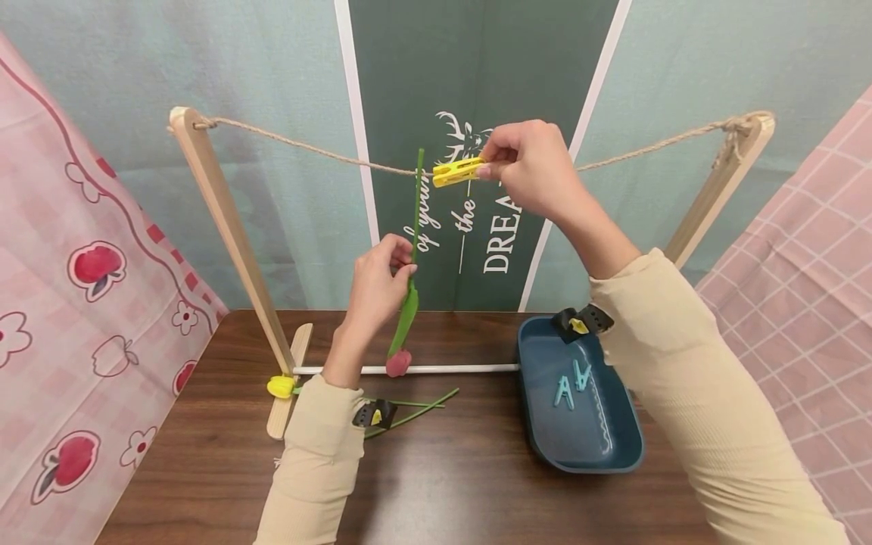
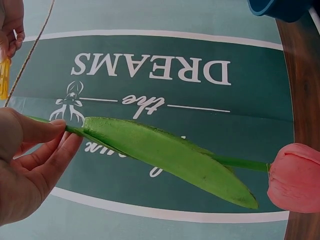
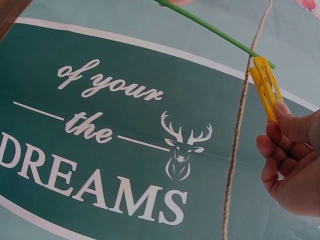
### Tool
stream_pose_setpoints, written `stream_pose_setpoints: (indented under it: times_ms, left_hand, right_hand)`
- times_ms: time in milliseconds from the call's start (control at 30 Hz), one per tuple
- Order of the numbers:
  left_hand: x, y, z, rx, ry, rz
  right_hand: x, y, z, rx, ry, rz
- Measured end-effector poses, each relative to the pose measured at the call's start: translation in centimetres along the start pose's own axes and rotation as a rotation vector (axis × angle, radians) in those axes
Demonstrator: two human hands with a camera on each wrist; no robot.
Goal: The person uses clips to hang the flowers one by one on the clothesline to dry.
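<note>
In my left hand (image 1: 381, 280) a pink tulip (image 2: 295, 177) hangs head down, its green stem pinched between thumb and fingers just above the leaf (image 2: 165, 157). The upper stem (image 1: 418, 197) rises past the rope (image 1: 306, 147), overlapping it near the rope's middle. My right hand (image 1: 534, 163) pinches a yellow clothespin (image 1: 458, 172) by its handle end, the clip end pointing left toward the stem. From the right wrist, the clothespin (image 3: 266, 87) shows its tip right at the rope and stem.
Two wooden posts (image 1: 228, 235) hold the rope, joined low by a white rod (image 1: 470, 369). A yellow tulip (image 1: 281, 387) lies at the left post's foot, and green stems (image 1: 415, 412) lie on the table (image 1: 436, 484). Right, a blue basin (image 1: 579, 446) holds light-blue clothespins (image 1: 564, 392).
</note>
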State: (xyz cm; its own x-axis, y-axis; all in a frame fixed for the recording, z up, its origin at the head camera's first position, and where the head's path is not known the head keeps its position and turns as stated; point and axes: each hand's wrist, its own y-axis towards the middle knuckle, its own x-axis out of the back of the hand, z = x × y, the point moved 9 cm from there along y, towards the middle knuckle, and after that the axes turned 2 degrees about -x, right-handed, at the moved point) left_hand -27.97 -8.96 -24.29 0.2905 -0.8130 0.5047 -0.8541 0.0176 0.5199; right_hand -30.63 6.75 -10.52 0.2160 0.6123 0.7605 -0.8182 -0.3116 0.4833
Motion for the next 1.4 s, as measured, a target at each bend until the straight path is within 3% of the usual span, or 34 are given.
stream_pose_setpoints:
  times_ms: [433, 1400]
  left_hand:
    - [0.1, 0.3, -0.4, -0.009, 0.003, 0.007]
    - [-0.2, 0.6, -0.6, -0.022, 0.008, 0.025]
  right_hand:
    - [0.3, 1.2, 1.6, 0.051, -0.107, 0.053]
    - [-1.1, 1.4, 2.0, 0.034, -0.147, 0.145]
